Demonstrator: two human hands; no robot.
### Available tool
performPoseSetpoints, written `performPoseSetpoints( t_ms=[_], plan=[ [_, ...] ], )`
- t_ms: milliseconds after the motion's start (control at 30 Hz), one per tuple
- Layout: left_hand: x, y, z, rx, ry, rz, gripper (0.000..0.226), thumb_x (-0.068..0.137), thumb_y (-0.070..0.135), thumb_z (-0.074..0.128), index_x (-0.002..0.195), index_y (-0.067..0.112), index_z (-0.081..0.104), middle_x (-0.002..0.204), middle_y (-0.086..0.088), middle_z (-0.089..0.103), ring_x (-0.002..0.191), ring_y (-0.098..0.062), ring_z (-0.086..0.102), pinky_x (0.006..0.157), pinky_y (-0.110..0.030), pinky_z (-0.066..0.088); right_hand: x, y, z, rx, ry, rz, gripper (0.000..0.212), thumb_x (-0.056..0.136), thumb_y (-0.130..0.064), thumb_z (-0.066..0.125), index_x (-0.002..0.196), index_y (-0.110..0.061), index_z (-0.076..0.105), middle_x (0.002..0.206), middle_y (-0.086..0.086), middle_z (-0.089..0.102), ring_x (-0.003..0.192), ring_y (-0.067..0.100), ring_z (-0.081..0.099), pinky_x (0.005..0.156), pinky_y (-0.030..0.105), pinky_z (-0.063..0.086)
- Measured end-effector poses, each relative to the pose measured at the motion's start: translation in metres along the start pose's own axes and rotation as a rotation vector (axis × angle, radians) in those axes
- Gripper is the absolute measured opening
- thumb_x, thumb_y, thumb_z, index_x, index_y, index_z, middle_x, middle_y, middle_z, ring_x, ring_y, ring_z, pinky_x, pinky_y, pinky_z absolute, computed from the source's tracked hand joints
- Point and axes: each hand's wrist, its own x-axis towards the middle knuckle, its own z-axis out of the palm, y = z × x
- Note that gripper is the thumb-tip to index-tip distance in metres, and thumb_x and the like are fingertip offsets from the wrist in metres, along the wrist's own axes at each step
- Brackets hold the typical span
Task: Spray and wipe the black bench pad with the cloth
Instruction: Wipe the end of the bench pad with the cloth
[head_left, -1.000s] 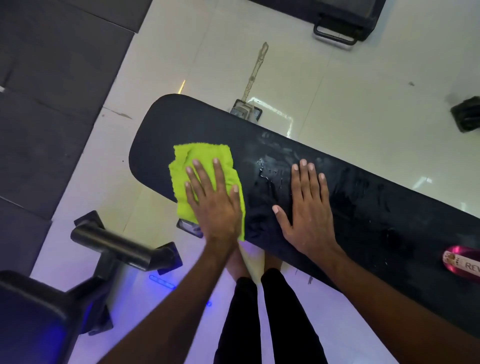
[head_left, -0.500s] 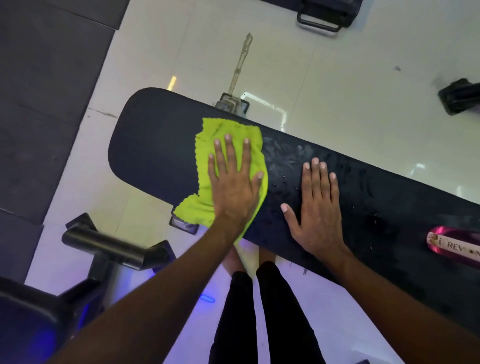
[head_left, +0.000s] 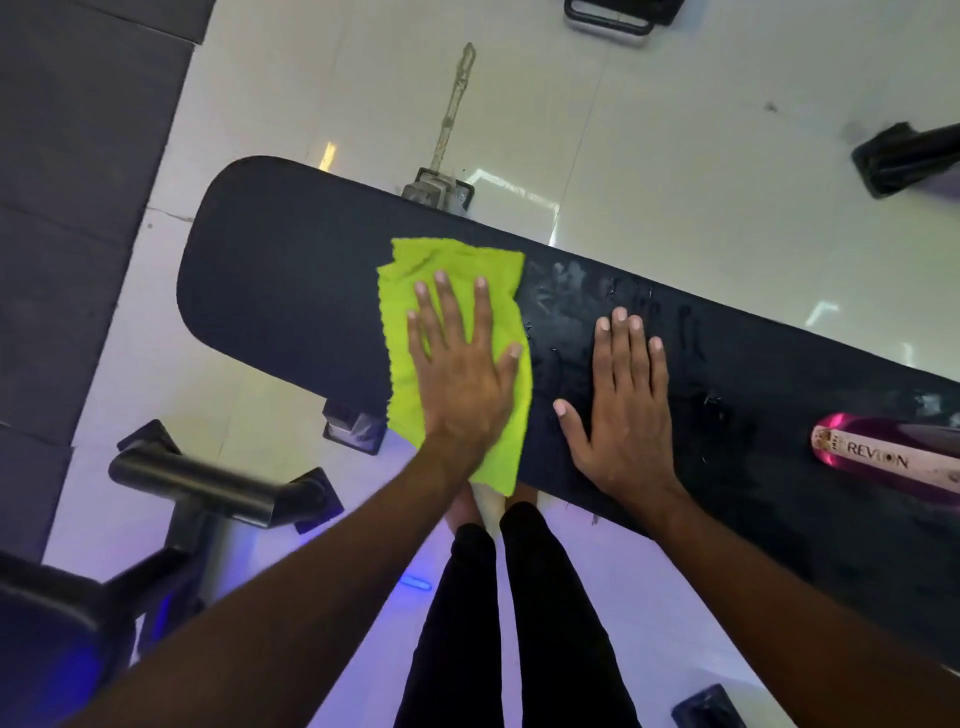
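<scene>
In the head view, the black bench pad (head_left: 291, 291) is seen running from the upper left of the frame to the right edge. A lime cloth (head_left: 457, 270) is pressed flat onto it at centre by the left hand (head_left: 462, 374), fingers straight and spread. Just right of the cloth, the right hand (head_left: 623, 410) is laid flat on the wet pad, fingers straight. A pink bottle (head_left: 883, 457) is seen lying on the pad at the right edge.

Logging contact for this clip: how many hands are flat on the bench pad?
2. The left hand presses the green cloth on the bench pad; the right hand rests bare on its wet stretch. None look hidden.
</scene>
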Motion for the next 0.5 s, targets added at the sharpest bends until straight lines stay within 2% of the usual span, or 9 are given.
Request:
performPoseSetpoints(
  t_ms=[100,200,300,400,500],
  plan=[
    [0.030,0.019,-0.003,-0.012,-0.004,0.179,0.074,0.107,0.060,0.021,0.168,0.020,0.007,0.174,-0.022,0.003,0.161,-0.043,0.002,0.129,-0.058,0.012,0.001,0.000,0.001,0.011,0.012,-0.002,0.088,0.103,-0.060,0.029,0.167,-0.005,0.003,0.177,0.015,0.000,0.165,0.031,0.000,0.134,0.052,0.008],
    [0.061,-0.007,-0.007,0.022,0.016,0.346,0.070,0.107,0.061,0.019,0.168,0.027,0.009,0.176,-0.012,0.005,0.163,-0.033,0.004,0.130,-0.053,0.014,-0.002,0.005,0.003,0.025,0.012,-0.008,0.088,0.104,-0.060,0.028,0.167,-0.005,0.002,0.177,0.014,0.000,0.165,0.029,0.000,0.134,0.051,0.007],
    [0.049,-0.028,-0.005,0.011,0.069,0.233,0.068,0.108,0.058,0.019,0.168,0.026,0.010,0.176,-0.011,0.006,0.163,-0.031,0.005,0.130,-0.051,0.014,-0.015,0.018,0.001,0.026,0.014,0.066,0.089,0.103,-0.060,0.031,0.167,-0.006,0.001,0.177,0.013,-0.002,0.165,0.029,-0.001,0.133,0.053,0.011],
    [0.008,-0.008,0.001,0.001,0.049,0.044,0.069,0.109,0.055,0.019,0.168,0.021,0.006,0.175,-0.018,0.002,0.163,-0.038,0.002,0.129,-0.056,0.014,-0.033,0.028,-0.001,0.033,0.014,0.132,0.089,0.104,-0.060,0.030,0.167,-0.005,0.000,0.177,0.014,-0.003,0.165,0.030,0.000,0.133,0.054,0.012],
    [-0.013,0.038,0.005,-0.027,-0.012,0.074,0.073,0.108,0.058,0.017,0.168,0.018,0.005,0.174,-0.024,0.000,0.161,-0.045,-0.001,0.130,-0.059,0.009,-0.040,0.026,0.000,0.029,0.016,0.144,0.088,0.104,-0.059,0.028,0.166,-0.003,0.002,0.177,0.016,-0.003,0.165,0.032,0.000,0.133,0.055,0.011]
  ],
)
